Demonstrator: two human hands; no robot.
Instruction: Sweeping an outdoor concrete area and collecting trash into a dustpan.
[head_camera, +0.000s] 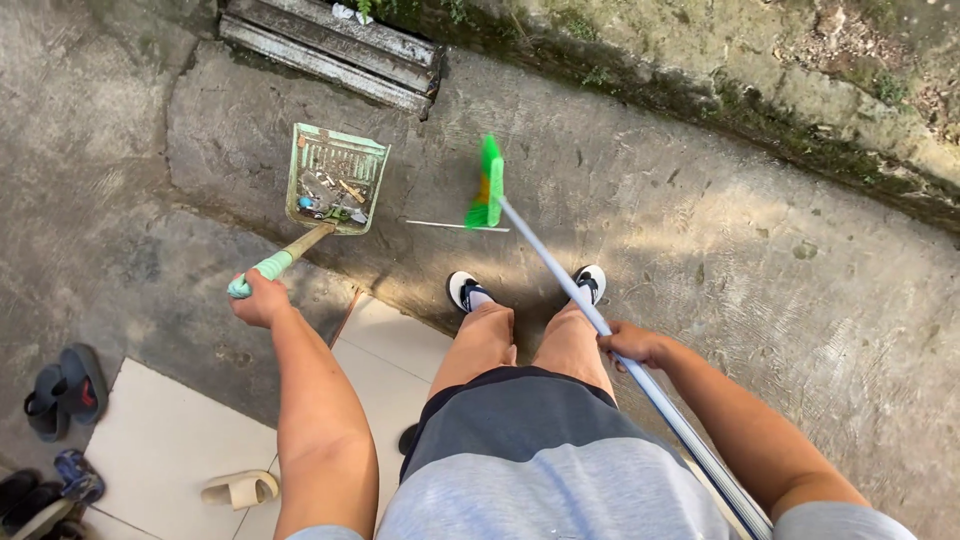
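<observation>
Left hand (262, 298): fist closed round the green grip of the dustpan (334, 178), which rested on concrete, loaded with litter.
Right hand (632, 345): clamped on the broom (488, 186) pole, head raised above a white stick (455, 226).
Risk: tilting the pan would likely spill its litter.

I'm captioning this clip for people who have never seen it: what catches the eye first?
The bright green broom, head down on the concrete at centre, its long pale pole held by the right hand. To its left, a green dustpan full of litter, its handle in the left hand. Sandals lie at the lower left.
</observation>
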